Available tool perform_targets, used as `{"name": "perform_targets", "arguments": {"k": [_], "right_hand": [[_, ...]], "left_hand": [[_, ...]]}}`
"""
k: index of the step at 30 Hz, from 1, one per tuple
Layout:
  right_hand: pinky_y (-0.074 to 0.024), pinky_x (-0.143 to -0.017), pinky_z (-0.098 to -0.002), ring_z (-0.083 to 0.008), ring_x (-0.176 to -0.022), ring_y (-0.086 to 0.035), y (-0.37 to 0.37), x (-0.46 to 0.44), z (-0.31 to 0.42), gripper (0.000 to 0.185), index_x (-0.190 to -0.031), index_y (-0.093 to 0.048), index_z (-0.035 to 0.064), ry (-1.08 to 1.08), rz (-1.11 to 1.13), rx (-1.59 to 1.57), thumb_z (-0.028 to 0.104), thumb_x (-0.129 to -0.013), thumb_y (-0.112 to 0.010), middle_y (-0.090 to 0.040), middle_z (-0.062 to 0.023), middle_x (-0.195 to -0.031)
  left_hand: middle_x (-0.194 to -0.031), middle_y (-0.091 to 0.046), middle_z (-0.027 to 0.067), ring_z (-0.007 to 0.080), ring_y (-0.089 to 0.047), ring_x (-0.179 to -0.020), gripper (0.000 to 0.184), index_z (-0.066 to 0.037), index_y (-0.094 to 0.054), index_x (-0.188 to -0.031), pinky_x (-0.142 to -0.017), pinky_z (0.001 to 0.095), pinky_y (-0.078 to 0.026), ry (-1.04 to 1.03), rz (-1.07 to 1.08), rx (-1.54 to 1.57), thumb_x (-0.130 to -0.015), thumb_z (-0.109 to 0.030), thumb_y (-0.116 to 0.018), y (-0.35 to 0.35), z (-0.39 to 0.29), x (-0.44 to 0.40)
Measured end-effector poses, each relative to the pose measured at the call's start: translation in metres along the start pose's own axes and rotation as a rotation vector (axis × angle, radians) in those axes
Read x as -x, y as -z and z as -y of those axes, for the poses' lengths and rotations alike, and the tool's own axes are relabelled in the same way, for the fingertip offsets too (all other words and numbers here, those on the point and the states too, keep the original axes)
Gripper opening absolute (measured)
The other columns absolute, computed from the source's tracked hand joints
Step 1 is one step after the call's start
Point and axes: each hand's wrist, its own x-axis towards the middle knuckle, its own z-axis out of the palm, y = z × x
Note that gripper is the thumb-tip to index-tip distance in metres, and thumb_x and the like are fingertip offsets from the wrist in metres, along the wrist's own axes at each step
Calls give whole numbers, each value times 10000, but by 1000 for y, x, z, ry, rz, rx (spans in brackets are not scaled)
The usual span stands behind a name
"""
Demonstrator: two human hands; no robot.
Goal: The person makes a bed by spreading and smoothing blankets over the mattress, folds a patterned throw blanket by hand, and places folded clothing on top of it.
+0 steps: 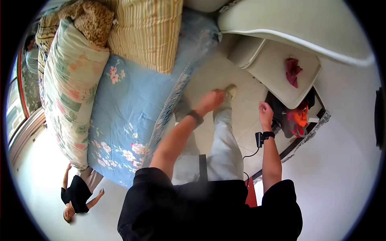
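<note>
My left hand [212, 101] is out in front of my legs, above the tiled floor, slightly blurred. Its fingers are curled in and nothing shows in them. A dark band circles that wrist. Off to the right, my right hand [265, 114] hangs beside the dark bag [280, 116] with its fingers bent inward and nothing visible between them. A black device [259, 139] with a cable is strapped at the right wrist. Neither hand visibly touches an object. My shoe [230, 91] shows just past the left hand.
On the left is a bed with a blue floral sheet [132, 88], a floral quilt [72, 88] and a striped pillow [146, 32]. A pale chair [277, 66] at the right holds a maroon cloth [293, 72]; orange items [300, 116] lie below. Another person [76, 195] stands lower left.
</note>
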Motion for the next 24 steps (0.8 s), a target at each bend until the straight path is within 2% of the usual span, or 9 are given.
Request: {"name": "perform_targets", "arguments": {"k": [6, 10, 11, 12, 13, 17, 19, 22, 24], "right_hand": [[-490, -819, -300, -196, -885, -645, -68, 58, 54, 180, -1026, -645, 6, -27, 198, -31, 93, -894, -560, -680, -116, -951], [-493, -814, -287, -184, -894, -644, -104, 61, 110, 173, -1029, -641, 0, 62, 303, -25, 85, -906, -555, -678, -109, -966], [-494, -814, -285, -182, -897, -643, -112, 59, 123, 172, -1030, -640, -2, 79, 317, -25, 86, -907, -557, -677, -108, -970], [-496, -808, -278, -172, -897, -642, -121, 56, 134, 169, -1027, -639, -7, 97, 314, -42, 85, -908, -561, -675, -104, -978], [-494, -811, -277, -169, -900, -641, -128, 53, 146, 170, -1026, -639, -7, 100, 329, -47, 86, -907, -563, -674, -101, -981], [-487, -821, -278, -176, -897, -639, -148, 41, 199, 173, -1026, -639, 2, 173, 336, -94, 102, -900, -574, -668, -99, -976], [-486, -816, -284, -184, -888, -639, -156, 32, 218, 172, -1024, -641, 12, 219, 325, -71, 107, -896, -577, -666, -99, -973], [-486, -803, -282, -181, -889, -634, -170, 32, 258, 163, -1011, -646, 11, 258, 341, -70, 93, -890, -575, -665, -97, -970], [-481, -794, -262, -158, -903, -627, -170, 41, 305, 151, -993, -650, -8, 323, 376, -46, 61, -885, -570, -667, -94, -963]], "left_hand": [[-933, -672, 96, 275, -652, -834, 154, -88, -655, -955, -713, 350, -519, -258, -336, 167, -818, -153, -633, 183, 28, 20], [-822, -682, 69, 159, -650, -715, 190, -71, -679, -963, -658, 269, -506, -143, -1075, -106, -795, -153, -712, 347, 80, 67], [-855, -677, 100, 172, -642, -774, 252, -40, -669, -989, -670, 272, -507, -105, -1226, 60, -816, -218, -714, 382, 92, 73], [-979, -660, 148, 230, -629, -853, 336, -27, -663, -1024, -749, 295, -505, -97, -1335, -246, -807, -275, -730, 425, 128, 79], [-1142, -608, 173, 278, -582, -1018, 515, -47, -639, -1113, -905, 351, -455, 24, -1278, -506, -781, -432, -721, 464, 155, 90], [-1257, -542, 170, 313, -452, -1218, 821, -80, -545, -1270, -1033, 393, -339, 195, -1188, -1061, -723, -689, -607, 518, 213, 81], [-1171, -599, 157, 316, -527, -1130, 687, -98, -606, -1181, -955, 393, -409, 341, -1155, -1215, -746, -630, -622, 518, 215, 67], [-995, -661, 144, 329, -604, -975, 530, -105, -652, -1038, -844, 410, -464, 495, -1000, -744, -767, -560, -627, 529, 227, 59], [-778, -662, 123, 334, -631, -764, 381, -71, -641, -859, -699, 406, -481, 336, -1151, -606, -787, -444, -655, 514, 209, 71]]}}
